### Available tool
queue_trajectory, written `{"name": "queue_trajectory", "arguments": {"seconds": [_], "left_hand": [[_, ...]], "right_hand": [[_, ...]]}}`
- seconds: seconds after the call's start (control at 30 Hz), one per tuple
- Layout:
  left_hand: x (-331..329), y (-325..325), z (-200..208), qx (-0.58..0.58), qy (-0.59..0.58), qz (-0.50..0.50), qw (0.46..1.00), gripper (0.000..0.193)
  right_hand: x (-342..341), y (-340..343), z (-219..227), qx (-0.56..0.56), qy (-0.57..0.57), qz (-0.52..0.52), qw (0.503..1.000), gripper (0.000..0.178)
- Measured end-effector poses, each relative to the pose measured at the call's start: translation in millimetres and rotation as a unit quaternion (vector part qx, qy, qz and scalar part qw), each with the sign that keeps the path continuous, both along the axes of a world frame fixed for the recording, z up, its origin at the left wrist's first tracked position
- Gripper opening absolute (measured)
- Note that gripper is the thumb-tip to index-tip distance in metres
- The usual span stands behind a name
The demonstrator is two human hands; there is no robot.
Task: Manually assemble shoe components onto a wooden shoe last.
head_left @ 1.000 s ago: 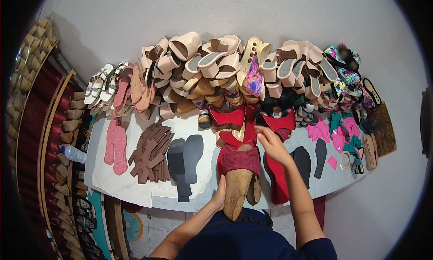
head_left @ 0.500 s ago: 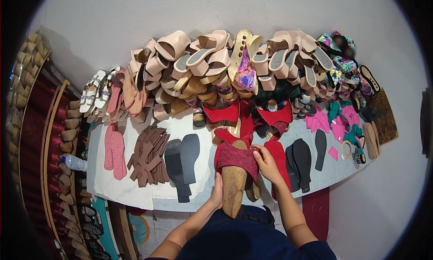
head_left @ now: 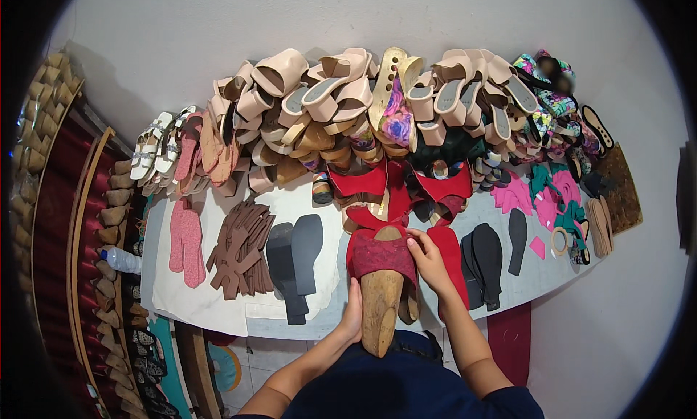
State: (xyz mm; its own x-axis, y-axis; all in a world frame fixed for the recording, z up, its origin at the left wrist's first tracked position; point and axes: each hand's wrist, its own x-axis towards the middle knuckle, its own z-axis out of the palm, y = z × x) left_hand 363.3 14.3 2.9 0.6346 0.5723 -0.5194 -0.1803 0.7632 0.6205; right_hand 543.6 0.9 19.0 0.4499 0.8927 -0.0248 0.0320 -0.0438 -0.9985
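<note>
A wooden shoe last (head_left: pixel 380 310) points toward me at the near table edge. Across its far part lies a dark red lace shoe upper (head_left: pixel 382 262), with bright red material around it. My left hand (head_left: pixel 353 311) wraps the left side of the last, its fingers partly hidden beneath. At the right, my right hand (head_left: pixel 427 258) pinches the upper's edge between thumb and fingers. Part of a second last (head_left: pixel 411 306) shows below the upper, to the right. Just beyond lie red shoe pieces (head_left: pixel 374 217).
Beige heeled sandals (head_left: pixel 330 88) are piled along the wall. Brown strap pieces (head_left: pixel 242 252) and dark grey insoles (head_left: pixel 306 248) lie left; black insoles (head_left: pixel 483 259) and a red insole (head_left: pixel 446 255) lie right. Racks of lasts (head_left: pixel 112 216) and a plastic bottle (head_left: pixel 120 260) stand far left.
The last has shifted slightly right and its near end tilts a little toward me. The upper lies flatter over it. Both hands keep nearly the same hold.
</note>
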Motion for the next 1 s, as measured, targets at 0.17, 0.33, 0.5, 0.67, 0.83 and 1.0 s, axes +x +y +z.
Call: {"name": "queue_trajectory", "arguments": {"seconds": [0.17, 0.33, 0.5, 0.67, 0.83, 1.0], "left_hand": [[-14.9, -11.3, -4.0, -0.017, -0.011, -0.028, 0.999, 0.072], [-16.6, -10.5, -6.1, -0.05, -0.021, -0.023, 0.998, 0.073], [-12.5, -6.8, 0.4, -0.063, -0.026, -0.026, 0.997, 0.072], [-2.6, -2.2, 15.1, -0.039, 0.003, -0.068, 0.997, 0.073], [2.8, -0.8, 30.5, -0.071, -0.037, -0.093, 0.992, 0.07], [-1.5, -6.9, 5.2, -0.119, -0.032, -0.091, 0.988, 0.066]], "right_hand": [[-15.5, -3.1, -5.9, 0.012, 0.006, 0.002, 1.0, 0.032], [-21.9, -5.9, -12.6, 0.018, -0.011, -0.009, 1.0, 0.03], [-7.3, 6.6, 18.1, 0.044, -0.372, -0.075, 0.924, 0.032], [6.7, 33.5, 66.9, 0.031, -0.33, 0.12, 0.936, 0.034], [24.4, 59.8, 73.5, -0.004, -0.374, 0.25, 0.893, 0.036], [18.5, 44.7, 61.1, 0.031, -0.25, 0.174, 0.952, 0.034]]}}
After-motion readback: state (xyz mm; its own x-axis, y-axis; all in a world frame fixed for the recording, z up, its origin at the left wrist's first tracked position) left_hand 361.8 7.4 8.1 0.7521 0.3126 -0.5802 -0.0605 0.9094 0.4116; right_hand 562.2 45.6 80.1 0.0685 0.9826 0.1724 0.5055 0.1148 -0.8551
